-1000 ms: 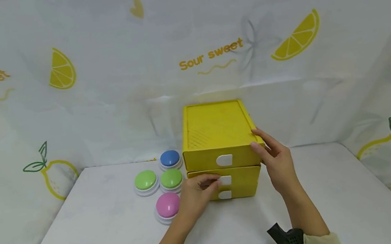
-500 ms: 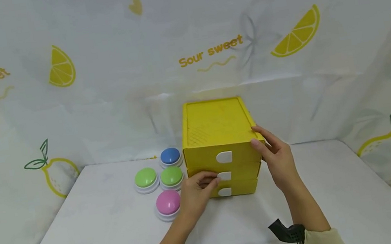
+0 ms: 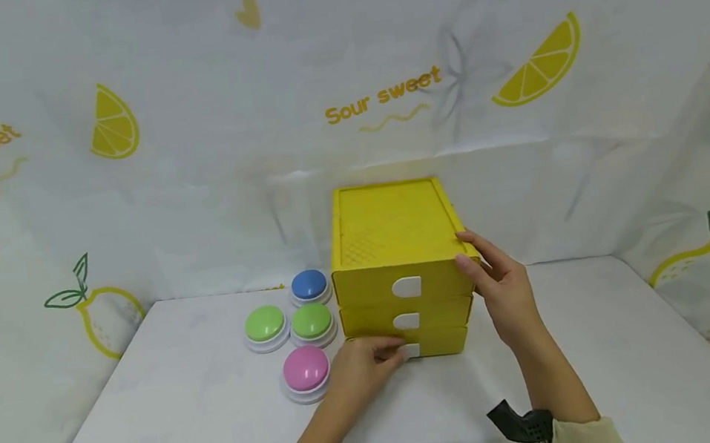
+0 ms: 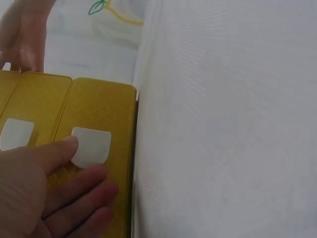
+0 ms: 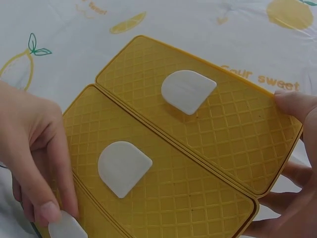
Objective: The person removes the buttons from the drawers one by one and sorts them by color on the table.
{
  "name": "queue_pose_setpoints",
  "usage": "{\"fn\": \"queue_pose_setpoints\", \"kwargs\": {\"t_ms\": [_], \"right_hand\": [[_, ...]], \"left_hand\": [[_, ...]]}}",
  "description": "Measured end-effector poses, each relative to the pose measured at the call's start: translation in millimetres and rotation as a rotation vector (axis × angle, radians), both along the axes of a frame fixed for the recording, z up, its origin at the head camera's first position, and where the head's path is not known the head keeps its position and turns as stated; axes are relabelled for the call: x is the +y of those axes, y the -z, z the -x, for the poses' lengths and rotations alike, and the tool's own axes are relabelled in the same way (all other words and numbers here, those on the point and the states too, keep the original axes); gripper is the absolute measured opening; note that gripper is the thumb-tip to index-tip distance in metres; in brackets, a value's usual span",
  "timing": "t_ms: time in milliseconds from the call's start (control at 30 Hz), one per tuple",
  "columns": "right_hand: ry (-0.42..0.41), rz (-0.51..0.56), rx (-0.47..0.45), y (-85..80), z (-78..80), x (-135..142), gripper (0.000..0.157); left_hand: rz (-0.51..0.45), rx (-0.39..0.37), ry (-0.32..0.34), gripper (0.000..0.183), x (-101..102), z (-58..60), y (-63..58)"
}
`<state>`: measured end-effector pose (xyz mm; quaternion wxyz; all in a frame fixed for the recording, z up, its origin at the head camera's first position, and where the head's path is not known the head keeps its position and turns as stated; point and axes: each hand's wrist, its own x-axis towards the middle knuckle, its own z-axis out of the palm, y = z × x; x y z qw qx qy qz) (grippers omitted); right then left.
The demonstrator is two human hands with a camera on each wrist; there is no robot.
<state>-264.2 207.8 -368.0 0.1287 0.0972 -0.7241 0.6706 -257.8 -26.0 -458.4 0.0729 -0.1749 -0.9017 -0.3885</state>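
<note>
Your left hand (image 3: 362, 367) pinches the bottom white tab (image 3: 414, 351), to its right at lower centre of the head view; your right hand (image 3: 506, 295) (farther from it) grips the top front-right corner of the yellow drawer unit (image 3: 392, 224), mid-frame.

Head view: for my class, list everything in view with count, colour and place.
Three-tier plastic drawer box: 1, yellow, rear of tabletop
D-shaped flat tabs: 3, white, one per tier
Round green buttons: 2, green on white, left of box
Round blue button: 1, blue on white, behind greens
Round pink button: 1, pink on white, in front of greens
Flat tabletop: 1, white, beneath box and buttons
Lemon-printed sheet: 1, white, behind tabletop
Black wrist devices: 2, black, one per wrist
Fabric sleeves: 2, beige, bottom edge
Left hand: 1, bare, pinching lowest tab
Right hand: 1, bare, gripping top tier's right corner
</note>
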Motion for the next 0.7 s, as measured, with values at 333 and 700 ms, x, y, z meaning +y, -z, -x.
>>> {"fn": "queue_pose_setpoints", "kwargs": {"t_ms": [333, 700], "right_hand": [[0.004, -0.003, 0.008, -2.6, 0.1, -1.9, 0.047], [0.011, 0.008, -0.013, -1.0, -0.8, -3.1, 0.048]], "left_hand": [[-0.043, 0.084, -0.014, 0.012, 0.4, 1.1, 10.2], [-0.088, 0.135, -0.023, 0.010, 0.5, 0.3, 18.7]]}}
